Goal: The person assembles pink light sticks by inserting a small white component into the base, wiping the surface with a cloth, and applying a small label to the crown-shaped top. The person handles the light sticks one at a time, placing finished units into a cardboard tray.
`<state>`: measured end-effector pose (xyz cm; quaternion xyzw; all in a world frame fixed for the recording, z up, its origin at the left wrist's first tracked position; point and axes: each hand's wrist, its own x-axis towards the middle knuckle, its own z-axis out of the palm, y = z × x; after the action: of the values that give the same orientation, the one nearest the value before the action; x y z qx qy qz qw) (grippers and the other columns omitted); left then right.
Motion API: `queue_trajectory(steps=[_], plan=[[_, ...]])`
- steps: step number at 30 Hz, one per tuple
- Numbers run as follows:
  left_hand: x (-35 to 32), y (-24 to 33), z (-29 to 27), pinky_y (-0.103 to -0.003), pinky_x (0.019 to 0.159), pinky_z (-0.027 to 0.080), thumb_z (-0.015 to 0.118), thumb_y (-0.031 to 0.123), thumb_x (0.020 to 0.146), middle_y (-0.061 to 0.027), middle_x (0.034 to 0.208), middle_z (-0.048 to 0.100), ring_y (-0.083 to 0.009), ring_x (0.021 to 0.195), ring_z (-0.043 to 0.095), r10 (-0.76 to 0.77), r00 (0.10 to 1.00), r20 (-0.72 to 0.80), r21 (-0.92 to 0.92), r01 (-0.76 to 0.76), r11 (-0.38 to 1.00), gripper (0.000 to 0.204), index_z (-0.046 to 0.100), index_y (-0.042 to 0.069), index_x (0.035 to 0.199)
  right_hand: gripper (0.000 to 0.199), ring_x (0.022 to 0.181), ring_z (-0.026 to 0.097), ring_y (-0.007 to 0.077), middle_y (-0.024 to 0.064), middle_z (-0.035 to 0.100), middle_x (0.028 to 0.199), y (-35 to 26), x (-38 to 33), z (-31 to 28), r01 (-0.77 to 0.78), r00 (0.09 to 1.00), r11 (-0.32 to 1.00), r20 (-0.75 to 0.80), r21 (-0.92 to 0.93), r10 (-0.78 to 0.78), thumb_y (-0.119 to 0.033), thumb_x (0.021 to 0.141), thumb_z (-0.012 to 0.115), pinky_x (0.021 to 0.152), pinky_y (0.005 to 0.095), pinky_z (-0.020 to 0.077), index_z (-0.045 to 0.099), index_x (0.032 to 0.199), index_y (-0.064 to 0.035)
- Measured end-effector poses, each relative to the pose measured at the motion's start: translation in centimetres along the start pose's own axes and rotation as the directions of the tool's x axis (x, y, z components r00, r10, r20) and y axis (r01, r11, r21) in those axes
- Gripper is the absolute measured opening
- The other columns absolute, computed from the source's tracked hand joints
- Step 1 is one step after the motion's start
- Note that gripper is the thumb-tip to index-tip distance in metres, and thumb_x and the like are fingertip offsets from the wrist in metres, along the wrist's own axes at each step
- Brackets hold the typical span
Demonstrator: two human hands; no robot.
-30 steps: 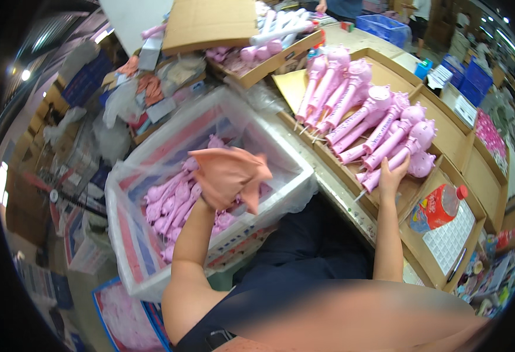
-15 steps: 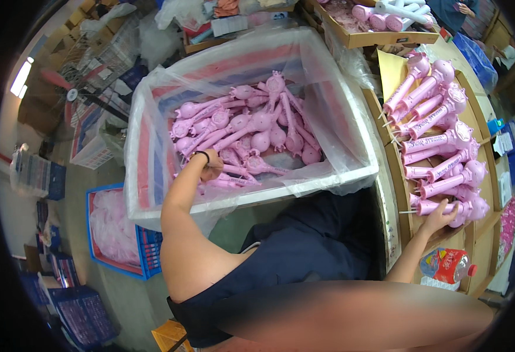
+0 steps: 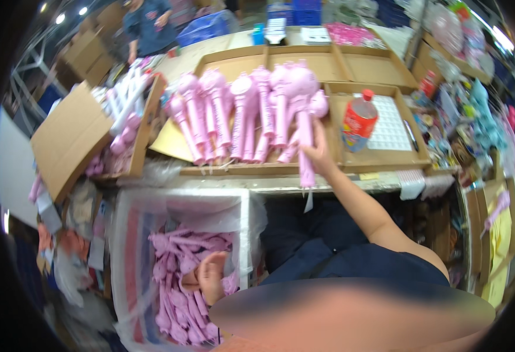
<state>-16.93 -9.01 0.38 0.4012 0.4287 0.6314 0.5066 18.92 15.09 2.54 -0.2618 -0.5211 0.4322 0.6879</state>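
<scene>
Over the front edge of the cardboard tray (image 3: 240, 169), the right hand (image 3: 317, 151) had its fingers wrapped around a pink wand (image 3: 307, 173), whose lower end jutted past the rim, beside a row of similar wands (image 3: 243, 111). The left hand (image 3: 211, 277) was above pink wands in the white bin (image 3: 245, 234); whether its blurred fingers gripped anything, I could not tell.

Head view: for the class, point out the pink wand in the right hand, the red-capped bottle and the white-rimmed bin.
Pink wand (image 3: 305, 132): head view, on its handle.
Red-capped bottle (image 3: 360, 124): head view, on its label.
White-rimmed bin (image 3: 246, 226): head view, on its right rim.
</scene>
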Motion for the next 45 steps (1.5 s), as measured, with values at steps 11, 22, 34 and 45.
queue_trajectory(steps=[11,22,34,45], plan=[[8.5,-1.8,20.4,-0.032,0.06,0.049,0.051,0.032,0.097,-0.0075,0.074,0.055,-0.0183,0.063,0.056,-0.075,0.995,0.071,-0.273,0.092,0.958,0.039,0.044,0.001,0.12,0.021,0.1,0.061,0.0289,0.0131,0.064,0.104,-10.2,-10.4,-2.1,0.205,0.809,0.839,0.57,-0.504,0.144,-0.022,0.089,0.061,0.089,0.0363,0.0477,0.068,0.101,-0.0052],[22.8,-6.2,28.4,-0.036,0.073,0.049,0.063,0.007,0.083,-0.0144,0.103,0.058,-0.0264,0.087,0.061,-0.141,0.879,0.456,0.557,-0.158,0.815,0.057,0.037,-0.004,0.133,0.041,0.092,0.063,0.0384,0.021,0.066,0.096,-10.6,4.1,-36.4,-0.595,0.768,-0.03,-0.579,-0.803,0.272,-0.024,0.079,0.067,0.079,0.0409,0.0511,0.06,0.107,0.0049],[24.7,-6.7,37.4,-0.048,0.102,0.034,0.079,0.032,0.07,-0.0309,0.129,0.044,-0.0443,0.12,0.042,0.295,0.658,0.693,0.625,-0.752,0.209,0.092,0.029,-0.009,0.137,0.053,0.102,0.063,0.0336,0.0215,0.065,0.108,-5.0,7.8,-39.0,-0.715,0.668,-0.148,-0.73,-0.684,0.148,-0.037,0.067,0.078,0.087,0.0417,0.0509,0.065,0.103,0.0004],[20.8,-13.1,46.6,-0.048,0.107,0.029,0.085,0.025,0.064,-0.0267,0.136,0.031,-0.0413,0.128,0.032,0.466,0.689,0.555,0.394,-0.711,0.582,0.107,0.016,-0.001,0.142,0.03,0.089,0.065,0.0314,0.018,0.067,0.097,-12.1,7.0,-36.7,-0.343,0.898,0.289,-0.402,-0.894,-0.177,-0.025,0.087,0.062,0.077,0.0382,0.0483,0.062,0.105,-0.0005]])
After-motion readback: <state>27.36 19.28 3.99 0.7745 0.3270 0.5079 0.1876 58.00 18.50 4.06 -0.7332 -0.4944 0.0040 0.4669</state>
